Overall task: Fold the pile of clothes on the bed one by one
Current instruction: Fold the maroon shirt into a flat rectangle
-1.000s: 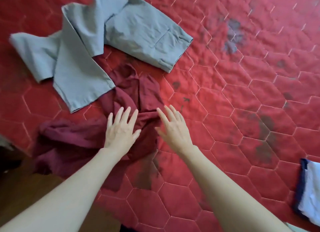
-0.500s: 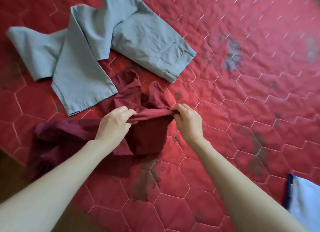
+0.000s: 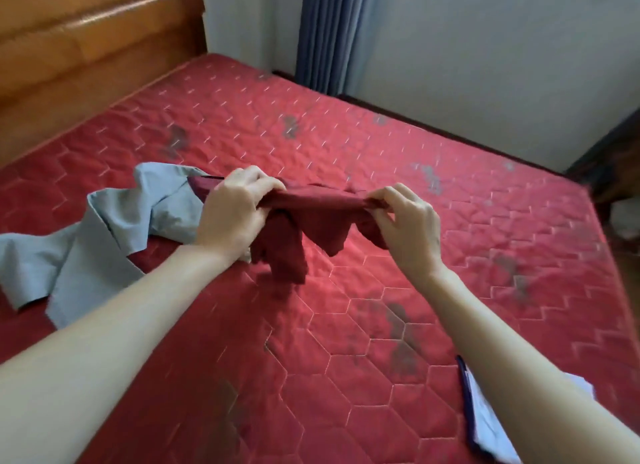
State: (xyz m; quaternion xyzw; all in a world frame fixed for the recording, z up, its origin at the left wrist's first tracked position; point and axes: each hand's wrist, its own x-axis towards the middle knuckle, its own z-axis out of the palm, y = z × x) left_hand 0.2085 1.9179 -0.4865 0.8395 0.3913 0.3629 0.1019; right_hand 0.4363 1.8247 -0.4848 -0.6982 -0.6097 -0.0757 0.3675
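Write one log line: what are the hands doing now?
left hand: grips maroon garment | right hand: pinches it | garment: lifted | grey trousers: on bed

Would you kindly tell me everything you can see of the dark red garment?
The dark red cloth garment is a thin, soft-looking fabric, bunched and crumpled. It is held up above the red quilted mattress, its top edge stretched between the left hand and right hand, which both grip it; loose folds hang below.

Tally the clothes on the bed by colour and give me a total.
Dark red crumpled garment, held up in both hands: 1
Grey cotton garment, lying at the left: 1
White cloth with dark blue edge, lower right: 1
Total: 3
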